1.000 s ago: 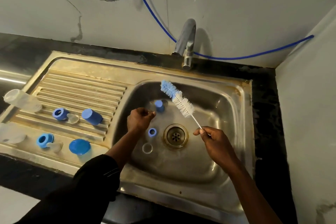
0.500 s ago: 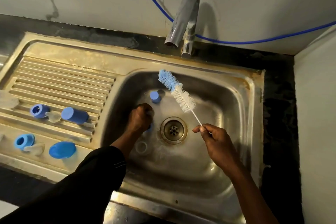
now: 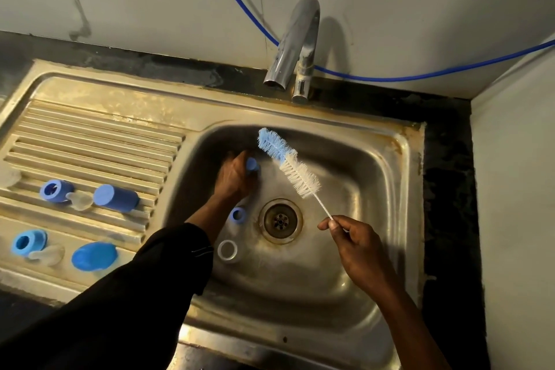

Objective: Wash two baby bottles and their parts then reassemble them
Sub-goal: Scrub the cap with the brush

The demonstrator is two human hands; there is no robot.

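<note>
Left hand: the left hand (image 3: 235, 179) is low at the far left of the sink (image 3: 399, 159) basin. Its fingers are curled round a small cap (image 3: 251, 164), whose blue end pokes out past the fingertips toward the brush.
Right hand: the right hand (image 3: 356, 242) pinches the thin wire end of the brush (image 3: 288, 164) between thumb and forefinger, with the other fingers folded under.
Brush: held in the air over the basin. Its long axis slants from the right fingertips up and away to the left, and the head points at the basin's back wall. The white bristles are nearer the fingers, and the blue tip is farthest, just beside the left fingers.
Blue ring (image 3: 238, 215): on the basin floor, hole up, between the left wrist and the drain (image 3: 280, 221).
White ring (image 3: 227, 250): flat on the floor, just beside the black sleeve (image 3: 150, 279).
Drain: left of the right fingertips, between the two hands.
Drainboard: well left of the left fingers are a far collar (image 3: 54, 190), a far teat (image 3: 79, 200), a cylinder (image 3: 115, 198) on its side, a near collar (image 3: 27, 243), a near teat (image 3: 48, 254) and a domed lid (image 3: 94, 255).
Tap (image 3: 292, 45): beyond the brush tip.
</note>
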